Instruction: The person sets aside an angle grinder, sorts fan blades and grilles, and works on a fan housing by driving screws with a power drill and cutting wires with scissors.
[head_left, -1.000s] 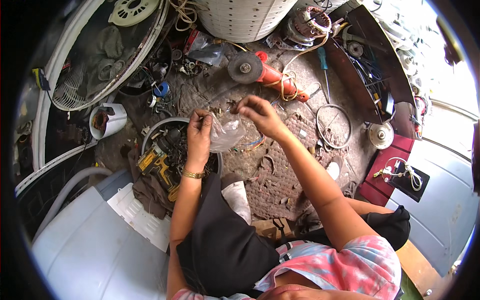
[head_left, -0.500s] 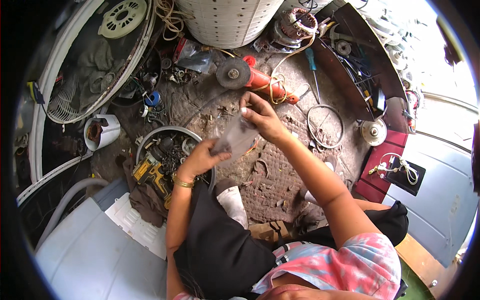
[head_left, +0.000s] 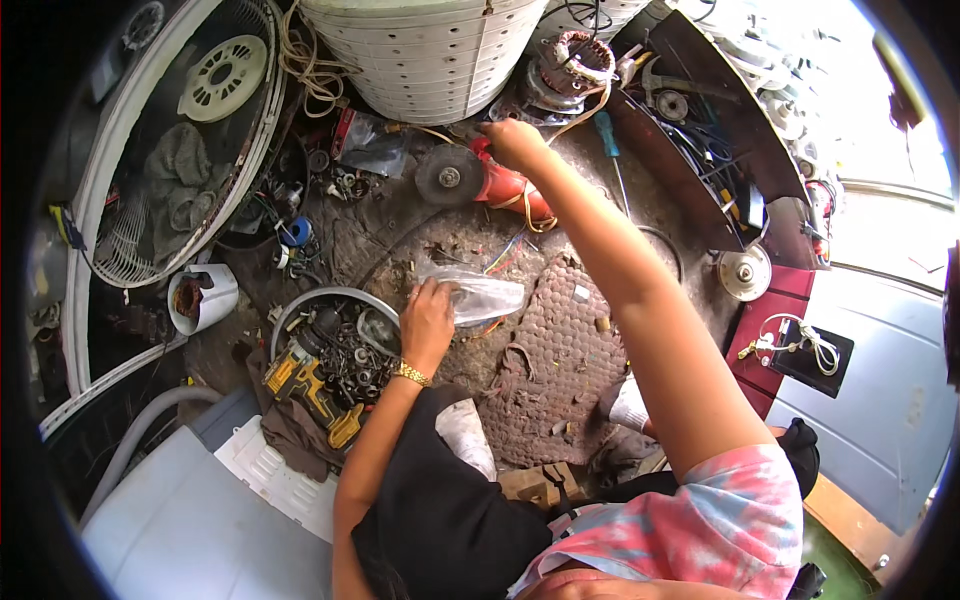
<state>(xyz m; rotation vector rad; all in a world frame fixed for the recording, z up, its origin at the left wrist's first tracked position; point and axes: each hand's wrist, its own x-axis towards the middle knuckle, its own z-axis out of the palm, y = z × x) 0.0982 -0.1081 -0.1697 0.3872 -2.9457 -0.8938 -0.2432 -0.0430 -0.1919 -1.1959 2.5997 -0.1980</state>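
Note:
My left hand [head_left: 428,315] grips a crumpled clear plastic bag [head_left: 480,296] above the floor. My right hand [head_left: 510,148] is stretched far forward over the red angle grinder [head_left: 510,186], by its red side handle, at the foot of a white perforated drum [head_left: 420,55]; its fingertips are bent and what they hold, if anything, is hidden. A coiled cord wraps the grinder. Below left of the bag, a round basin [head_left: 280,327] holds small metal parts, with a yellow-black drill [head_left: 310,385] on it.
A quilted mat [head_left: 555,370] lies between my feet. At right are a dark metal toolbox [head_left: 760,150], a blue-handled screwdriver [head_left: 609,135] and a white cord [head_left: 815,340]. A large oval frame [head_left: 105,225] stands at left, a copper-wound motor part [head_left: 575,70] at the back.
My right hand has left the bag and moved forward and up to the grinder's front end. My left hand keeps the bag, which now lies more sideways, pointing right.

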